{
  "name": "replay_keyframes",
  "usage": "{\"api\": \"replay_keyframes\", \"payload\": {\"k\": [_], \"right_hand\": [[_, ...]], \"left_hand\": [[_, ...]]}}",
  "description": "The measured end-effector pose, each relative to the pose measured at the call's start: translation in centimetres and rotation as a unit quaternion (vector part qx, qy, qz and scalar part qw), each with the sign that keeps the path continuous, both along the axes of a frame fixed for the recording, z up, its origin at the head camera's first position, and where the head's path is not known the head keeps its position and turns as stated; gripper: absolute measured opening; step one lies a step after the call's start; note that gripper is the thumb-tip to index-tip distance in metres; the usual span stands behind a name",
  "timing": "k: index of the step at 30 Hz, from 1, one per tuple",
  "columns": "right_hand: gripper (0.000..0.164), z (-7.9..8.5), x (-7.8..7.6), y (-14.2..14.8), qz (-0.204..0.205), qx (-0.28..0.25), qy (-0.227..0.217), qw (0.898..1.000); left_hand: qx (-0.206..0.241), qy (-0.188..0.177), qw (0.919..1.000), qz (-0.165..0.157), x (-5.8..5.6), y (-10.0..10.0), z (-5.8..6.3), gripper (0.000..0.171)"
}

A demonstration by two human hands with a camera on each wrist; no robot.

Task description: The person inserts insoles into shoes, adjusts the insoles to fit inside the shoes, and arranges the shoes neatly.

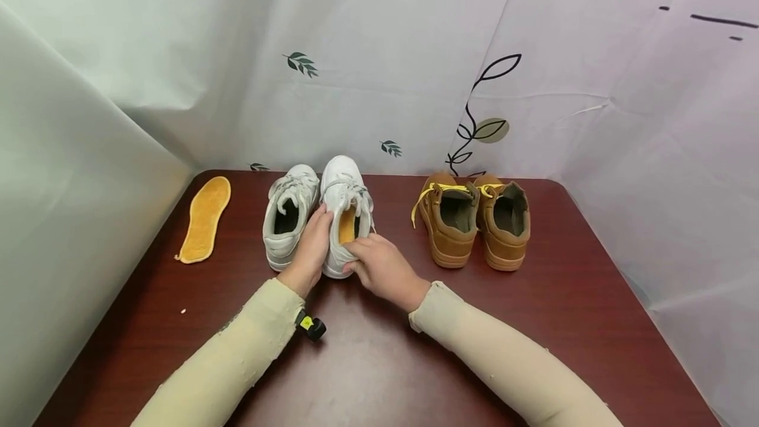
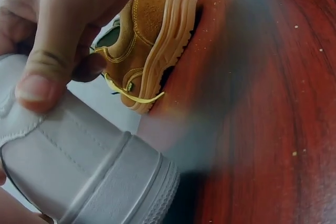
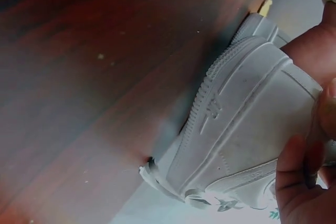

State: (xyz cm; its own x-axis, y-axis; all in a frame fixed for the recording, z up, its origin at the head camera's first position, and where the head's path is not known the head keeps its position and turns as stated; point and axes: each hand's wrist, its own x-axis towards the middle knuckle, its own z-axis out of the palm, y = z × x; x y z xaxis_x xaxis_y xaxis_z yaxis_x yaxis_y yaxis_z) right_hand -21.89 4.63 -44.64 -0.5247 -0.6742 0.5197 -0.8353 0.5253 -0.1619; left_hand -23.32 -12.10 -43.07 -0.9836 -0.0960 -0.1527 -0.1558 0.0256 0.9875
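Two white sneakers stand side by side near the table's back edge. My left hand (image 1: 311,249) holds the right-hand white sneaker (image 1: 342,173) along its left side. At that sneaker's heel, my right hand (image 1: 382,265) pinches the collar, with the thumb (image 2: 39,90) pressed on the outside of the heel; the other fingertips are partly hidden. A yellow insole (image 1: 346,224) shows inside this sneaker's opening. Beside it, the other white sneaker (image 1: 281,242) has a dark interior. A second yellow insole (image 1: 204,219) lies flat on the table at the left.
A pair of brown shoes with yellow laces, the left one (image 1: 446,242) and the right one (image 1: 504,246), stands to the right of the sneakers. White curtain (image 1: 379,51) hangs behind the dark red table (image 1: 367,361). A small pale speck (image 1: 183,311) lies at the left.
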Motion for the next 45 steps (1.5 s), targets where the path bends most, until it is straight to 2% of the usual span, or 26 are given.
{"api": "replay_keyframes", "payload": {"k": [6,10,17,19,27,31,34,41,45], "right_hand": [[0.029,0.1,-0.4,-0.7,-0.003,0.003,-0.006,1.0],[0.026,0.4,-0.6,-1.2,0.001,-0.007,-0.021,1.0],[0.02,0.5,-1.5,-2.0,-0.002,-0.007,-0.023,1.0],[0.018,0.5,-1.7,-2.1,-0.001,-0.002,-0.02,1.0],[0.025,0.9,-1.8,-2.8,-0.012,0.043,-0.033,0.998],[0.025,1.3,-1.7,-3.2,-0.025,0.074,-0.044,0.996],[0.024,1.3,-1.6,-3.6,-0.025,0.083,-0.048,0.995],[0.012,0.8,-1.8,-4.0,-0.025,0.079,-0.023,0.996],[0.022,1.0,-1.9,-4.0,-0.025,0.079,-0.034,0.996]], "left_hand": [[-0.011,-0.007,0.9999,0.002,0.3,0.0,-0.6,0.062],[-0.049,0.005,0.9987,0.011,1.1,0.1,-0.8,0.063],[-0.118,-0.007,0.993,0.001,2.7,-0.2,-0.5,0.067],[-0.132,0.001,0.9913,-0.001,3.0,-0.3,-0.4,0.067],[-0.176,0.063,0.9823,-0.001,4.3,-0.3,-0.5,0.065],[-0.179,0.068,0.9816,-0.003,4.4,-0.6,-0.8,0.065],[-0.166,0.059,0.9844,0.003,4.5,-0.7,-0.9,0.065],[-0.126,0.036,0.9914,-0.012,5.3,-0.5,-0.6,0.069],[-0.125,0.053,0.9907,-0.013,5.5,-0.6,-0.5,0.067]]}}
